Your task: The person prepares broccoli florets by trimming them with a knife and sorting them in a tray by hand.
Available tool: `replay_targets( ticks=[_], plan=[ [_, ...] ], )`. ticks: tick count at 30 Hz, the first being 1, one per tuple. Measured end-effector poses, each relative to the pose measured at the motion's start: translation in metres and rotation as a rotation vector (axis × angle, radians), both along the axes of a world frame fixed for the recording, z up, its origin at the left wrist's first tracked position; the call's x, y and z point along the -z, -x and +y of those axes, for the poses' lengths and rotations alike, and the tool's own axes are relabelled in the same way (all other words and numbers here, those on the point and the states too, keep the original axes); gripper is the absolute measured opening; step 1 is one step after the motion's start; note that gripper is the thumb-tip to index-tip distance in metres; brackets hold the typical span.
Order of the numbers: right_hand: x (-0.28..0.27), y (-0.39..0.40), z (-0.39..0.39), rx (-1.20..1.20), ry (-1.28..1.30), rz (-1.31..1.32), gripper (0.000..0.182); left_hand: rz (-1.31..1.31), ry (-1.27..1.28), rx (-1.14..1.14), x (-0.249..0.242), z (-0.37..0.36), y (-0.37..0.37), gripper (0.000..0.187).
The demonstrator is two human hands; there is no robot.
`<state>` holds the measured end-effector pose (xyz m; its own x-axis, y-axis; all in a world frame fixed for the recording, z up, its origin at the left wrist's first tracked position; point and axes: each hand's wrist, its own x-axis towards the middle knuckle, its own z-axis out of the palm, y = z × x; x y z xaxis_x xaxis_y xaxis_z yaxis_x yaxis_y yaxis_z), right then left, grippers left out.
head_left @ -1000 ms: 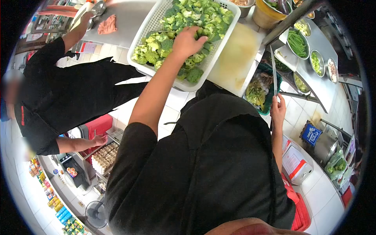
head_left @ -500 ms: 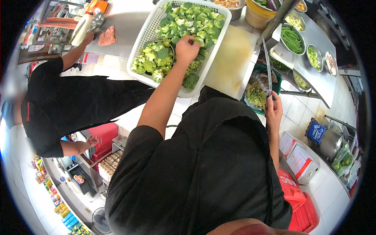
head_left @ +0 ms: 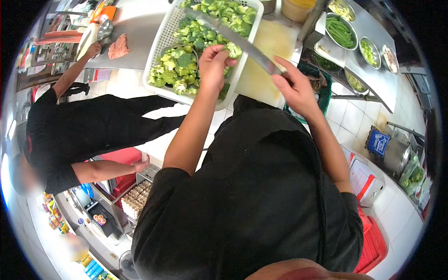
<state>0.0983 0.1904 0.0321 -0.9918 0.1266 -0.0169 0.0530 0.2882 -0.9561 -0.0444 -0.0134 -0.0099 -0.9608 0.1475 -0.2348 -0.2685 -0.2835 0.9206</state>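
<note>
My left hand (head_left: 215, 67) pinches a small broccoli floret (head_left: 233, 50) over the right part of a white perforated basket (head_left: 154, 58). My right hand (head_left: 295, 87) grips a large knife (head_left: 249, 48) near its handle end. The long blade points up and left across the basket, just above the floret. Cut broccoli (head_left: 214, 21) fills much of the basket, and a round bowl inside its near part holds more florets (head_left: 175, 67). A stained white cutting board (head_left: 261, 77) lies right of the basket, below the knife.
A co-worker in black (head_left: 93, 126) stands at the left, one hand by a metal ladle (head_left: 105, 29) on the steel counter (head_left: 140, 28). At the right, bowls of green beans (head_left: 340, 31) and chopped vegetables (head_left: 368, 52) stand on a table. A green bin (head_left: 326, 88) is below the board.
My right hand has brought the knife up and left over the board and basket. My left hand has lifted slightly from the pile with a floret. The co-worker has shifted.
</note>
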Motion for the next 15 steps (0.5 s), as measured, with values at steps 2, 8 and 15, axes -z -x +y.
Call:
replay_targets(
  ticks=[2, 8, 15],
  plan=[
    [-0.008, 0.015, -0.015, -0.048, -0.022, 0.065, 0.061, 0.085, 0.042, 0.035, -0.008, 0.007, -0.012, 0.012],
    [-0.026, 0.031, -0.029, -0.164, -0.216, 0.041, 0.073, 0.240, 0.173, 0.126, -0.028, 0.013, -0.044, 0.020],
    [-0.016, 0.024, -0.028, -0.109, -0.202, 0.108, 0.073, 0.259, 0.126, 0.127, -0.028, 0.018, -0.049, 0.018]
  ],
)
